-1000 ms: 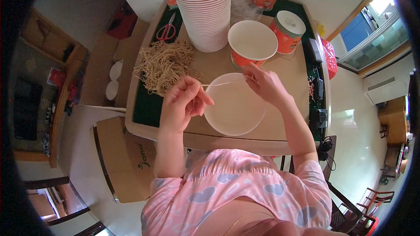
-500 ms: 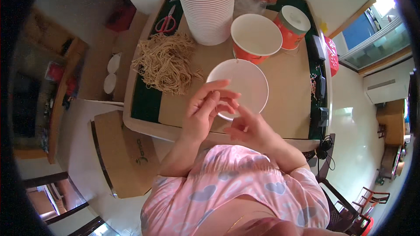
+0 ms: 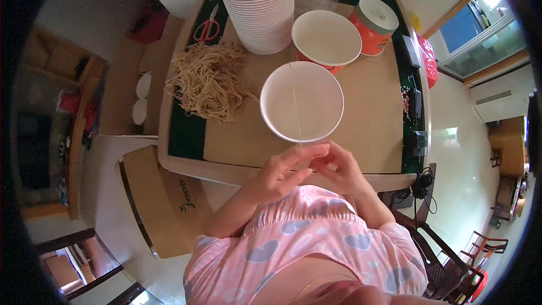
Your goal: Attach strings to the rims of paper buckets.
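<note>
A white-lined paper bucket (image 3: 271,107) stands near the front of the table. A thin strand of string (image 3: 294,99) runs down its inside from the far rim, over the near rim, toward my hands. My left hand (image 3: 285,170), just in front of the bucket, has its fingers stretched and thumb apart. Against its fingertips my right hand (image 3: 344,170) curls its fingers together; whatever lies between those tips is too small to make out. To the left lies a tangled heap of tan string (image 3: 208,85).
A tall stack of paper buckets (image 3: 257,14) rises behind. Beside it stand an open orange bucket (image 3: 327,36) and an upturned one (image 3: 374,25). Red-handled scissors (image 3: 208,29) lie at the back left. A flattened cardboard box (image 3: 164,200) rests on the floor left. Black cables (image 3: 420,186) hang at the right corner.
Both hands have drawn back from over the bucket to its near side, fingertips coming together. The strand now shows along the bucket's inside. My view has shifted slightly.
</note>
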Available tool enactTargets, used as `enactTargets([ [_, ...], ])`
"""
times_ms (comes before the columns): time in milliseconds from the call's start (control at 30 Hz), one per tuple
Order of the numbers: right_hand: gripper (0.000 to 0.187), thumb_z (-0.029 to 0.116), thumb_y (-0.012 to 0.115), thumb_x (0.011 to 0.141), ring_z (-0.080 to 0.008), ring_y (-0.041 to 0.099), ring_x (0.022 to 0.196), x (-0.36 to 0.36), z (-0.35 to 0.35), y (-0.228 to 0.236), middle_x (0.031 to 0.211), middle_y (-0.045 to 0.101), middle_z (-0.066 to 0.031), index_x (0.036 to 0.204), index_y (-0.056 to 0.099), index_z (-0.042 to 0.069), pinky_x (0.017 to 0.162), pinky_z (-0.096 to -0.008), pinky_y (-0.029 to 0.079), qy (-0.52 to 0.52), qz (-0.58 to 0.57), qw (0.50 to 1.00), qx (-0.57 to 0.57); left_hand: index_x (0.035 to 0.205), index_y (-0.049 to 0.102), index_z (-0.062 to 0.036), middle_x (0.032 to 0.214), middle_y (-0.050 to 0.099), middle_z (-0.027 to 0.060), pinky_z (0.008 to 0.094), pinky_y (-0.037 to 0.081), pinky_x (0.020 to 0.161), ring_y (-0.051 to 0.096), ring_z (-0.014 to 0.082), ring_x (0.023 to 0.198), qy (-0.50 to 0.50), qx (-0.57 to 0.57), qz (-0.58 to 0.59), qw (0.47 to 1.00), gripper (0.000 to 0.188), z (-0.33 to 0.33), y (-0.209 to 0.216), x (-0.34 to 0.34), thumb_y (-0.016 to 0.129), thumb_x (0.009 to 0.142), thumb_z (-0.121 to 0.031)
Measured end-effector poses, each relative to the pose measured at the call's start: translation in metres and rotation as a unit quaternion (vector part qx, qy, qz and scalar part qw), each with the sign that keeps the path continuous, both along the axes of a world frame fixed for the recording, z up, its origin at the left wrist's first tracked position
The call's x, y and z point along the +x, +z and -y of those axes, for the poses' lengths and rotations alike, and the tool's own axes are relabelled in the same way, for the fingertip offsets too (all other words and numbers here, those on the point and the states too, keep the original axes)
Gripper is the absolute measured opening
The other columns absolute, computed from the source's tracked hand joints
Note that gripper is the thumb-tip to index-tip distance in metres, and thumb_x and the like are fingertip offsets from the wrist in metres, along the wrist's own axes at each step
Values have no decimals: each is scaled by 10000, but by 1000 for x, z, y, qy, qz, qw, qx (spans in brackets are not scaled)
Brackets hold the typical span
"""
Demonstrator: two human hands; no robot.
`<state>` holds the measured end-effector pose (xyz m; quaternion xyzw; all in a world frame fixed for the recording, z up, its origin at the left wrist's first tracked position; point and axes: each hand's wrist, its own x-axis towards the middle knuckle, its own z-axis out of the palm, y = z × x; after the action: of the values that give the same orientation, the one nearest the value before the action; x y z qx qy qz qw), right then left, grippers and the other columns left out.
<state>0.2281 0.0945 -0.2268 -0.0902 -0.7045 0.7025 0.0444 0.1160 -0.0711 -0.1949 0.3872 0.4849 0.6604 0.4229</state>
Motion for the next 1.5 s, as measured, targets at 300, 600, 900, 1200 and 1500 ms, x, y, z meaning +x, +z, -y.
enactTargets([
  [300,28,-1,537,927,-122,653,727,9,-6,-4,776,648,-65,942,559,-9,656,-254,538,-23,104,988,-108,1244,579,-33,1288,570,119,380,362,1076,517,281,1230,197,-79,-409,888,428,-2,-14,-5,604,821,34],
  [600,40,31,569,916,-104,640,655,30,-40,-5,747,654,-73,943,573,2,577,-230,516,-198,160,964,75,925,629,-80,848,625,25,364,425,831,604,195,868,253,-130,-605,743,133,-39,-15,-25,671,805,-120],
  [900,143,-94,577,878,-184,660,950,27,-58,18,1023,685,-140,993,652,-57,873,-287,527,-389,-136,905,105,921,630,-68,915,609,77,375,458,802,579,255,868,215,-157,-538,800,233,-50,-6,-27,749,726,-118],
  [1200,93,-21,560,911,-259,673,916,3,-65,27,1027,670,-185,992,603,-36,877,-365,546,-264,-306,862,-307,789,659,-31,1075,611,110,413,476,888,578,290,1037,199,-98,-609,761,151,-21,25,-14,763,680,-38],
  [1500,210,18,544,926,-145,563,742,22,-63,11,872,576,-84,1133,523,45,653,-259,485,-199,-185,829,-488,872,668,-41,980,639,104,429,470,907,620,295,946,90,-162,-590,786,160,-9,27,-7,739,733,-77],
])
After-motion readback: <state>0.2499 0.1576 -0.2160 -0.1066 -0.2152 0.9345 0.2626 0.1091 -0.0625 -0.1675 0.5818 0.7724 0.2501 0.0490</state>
